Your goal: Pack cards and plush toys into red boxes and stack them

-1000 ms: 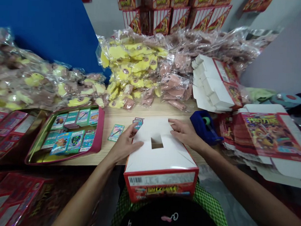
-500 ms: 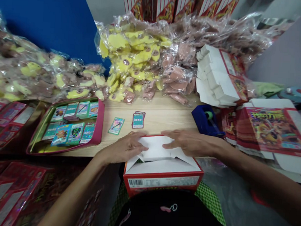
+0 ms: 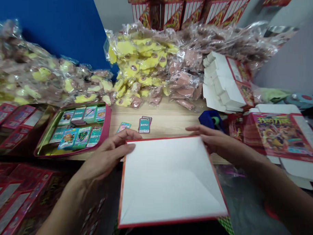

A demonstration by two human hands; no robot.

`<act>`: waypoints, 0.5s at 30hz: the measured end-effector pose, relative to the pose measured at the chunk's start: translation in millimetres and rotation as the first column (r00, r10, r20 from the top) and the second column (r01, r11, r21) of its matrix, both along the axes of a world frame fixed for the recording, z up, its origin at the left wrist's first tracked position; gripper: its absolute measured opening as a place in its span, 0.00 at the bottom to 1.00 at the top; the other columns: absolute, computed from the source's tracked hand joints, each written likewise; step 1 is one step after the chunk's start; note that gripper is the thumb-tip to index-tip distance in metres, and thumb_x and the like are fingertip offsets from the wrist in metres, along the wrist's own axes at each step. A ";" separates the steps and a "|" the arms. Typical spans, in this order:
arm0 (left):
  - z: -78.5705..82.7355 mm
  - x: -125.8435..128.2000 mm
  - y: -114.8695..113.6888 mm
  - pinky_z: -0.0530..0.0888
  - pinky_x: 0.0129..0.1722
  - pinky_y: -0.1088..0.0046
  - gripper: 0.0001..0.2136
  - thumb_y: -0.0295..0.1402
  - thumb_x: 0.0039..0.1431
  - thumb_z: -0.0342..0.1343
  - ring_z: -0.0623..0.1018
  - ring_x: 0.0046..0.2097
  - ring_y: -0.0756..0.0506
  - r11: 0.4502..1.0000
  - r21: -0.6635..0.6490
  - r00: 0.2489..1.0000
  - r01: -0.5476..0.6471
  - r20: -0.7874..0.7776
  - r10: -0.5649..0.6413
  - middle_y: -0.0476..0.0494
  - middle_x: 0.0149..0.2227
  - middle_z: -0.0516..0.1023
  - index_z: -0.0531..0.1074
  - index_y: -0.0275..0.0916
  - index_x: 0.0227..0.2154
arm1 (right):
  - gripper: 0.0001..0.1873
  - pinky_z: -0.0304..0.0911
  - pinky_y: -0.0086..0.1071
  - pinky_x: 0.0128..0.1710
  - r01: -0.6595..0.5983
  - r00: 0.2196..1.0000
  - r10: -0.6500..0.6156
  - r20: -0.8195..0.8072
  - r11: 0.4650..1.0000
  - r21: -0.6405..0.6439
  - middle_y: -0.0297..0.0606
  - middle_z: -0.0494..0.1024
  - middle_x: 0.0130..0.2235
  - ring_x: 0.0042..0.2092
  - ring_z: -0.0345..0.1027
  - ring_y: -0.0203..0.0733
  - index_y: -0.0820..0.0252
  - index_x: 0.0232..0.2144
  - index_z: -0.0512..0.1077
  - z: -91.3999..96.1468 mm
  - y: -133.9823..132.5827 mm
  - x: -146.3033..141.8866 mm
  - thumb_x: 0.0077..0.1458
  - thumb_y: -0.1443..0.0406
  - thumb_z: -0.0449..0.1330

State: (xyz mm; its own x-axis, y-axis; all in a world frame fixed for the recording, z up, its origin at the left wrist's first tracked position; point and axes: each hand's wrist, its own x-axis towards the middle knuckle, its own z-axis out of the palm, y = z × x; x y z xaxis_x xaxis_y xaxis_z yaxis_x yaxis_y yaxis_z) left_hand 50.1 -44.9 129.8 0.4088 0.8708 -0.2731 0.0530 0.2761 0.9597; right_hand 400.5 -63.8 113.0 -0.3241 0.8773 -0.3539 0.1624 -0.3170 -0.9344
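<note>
Head view: the red-edged white carton panel (image 3: 169, 179) stands between my hands, in front of the tabletop (image 3: 169, 123). My right fingers (image 3: 200, 133) curl over its far right corner, gripping it. My left fingers (image 3: 122, 138) sit, slightly spread, at its far left corner; grip unclear.

Bare left hand (image 3: 106, 153) and bare right hand (image 3: 217, 140) reach forward, well apart, fingers (image 3: 122, 138) gently curved (neither wrist sharply bent), bare forearms (image 3: 61, 206) angling in from both sides.
</note>
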 end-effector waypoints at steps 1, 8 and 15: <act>18.0 -1.1 -6.0 0.74 0.34 0.75 0.12 0.37 0.57 0.66 0.78 0.38 0.46 0.995 0.104 1.000 0.008 0.017 -0.010 0.46 0.42 0.79 0.76 0.43 0.43 | 0.28 0.73 0.29 0.28 0.035 0.998 -0.033 -0.053 0.998 0.050 0.42 0.79 0.47 0.45 0.76 0.50 0.48 0.59 0.72 16.6 -7.2 2.4 0.59 0.49 0.64; 49.8 14.7 -31.5 0.73 0.52 0.67 0.19 0.17 0.58 0.52 0.76 0.46 0.46 0.477 0.790 0.921 0.384 -0.367 -0.133 0.47 0.43 0.77 0.73 0.47 0.45 | 0.18 0.75 0.37 0.43 -0.264 0.895 0.001 0.446 0.808 0.527 0.38 0.82 0.48 0.48 0.78 0.51 0.38 0.57 0.75 77.5 -58.0 20.7 0.67 0.54 0.58; -86.9 40.7 -3.7 0.66 0.63 0.47 0.24 0.16 0.47 0.53 0.67 0.64 0.33 0.154 0.733 0.742 0.663 -0.670 -0.010 0.32 0.61 0.71 0.72 0.38 0.49 | 0.17 0.74 0.49 0.49 -0.528 0.615 -0.033 0.788 0.725 0.442 0.50 0.80 0.44 0.47 0.76 0.53 0.61 0.42 0.78 -27.8 -28.0 -4.5 0.62 0.72 0.50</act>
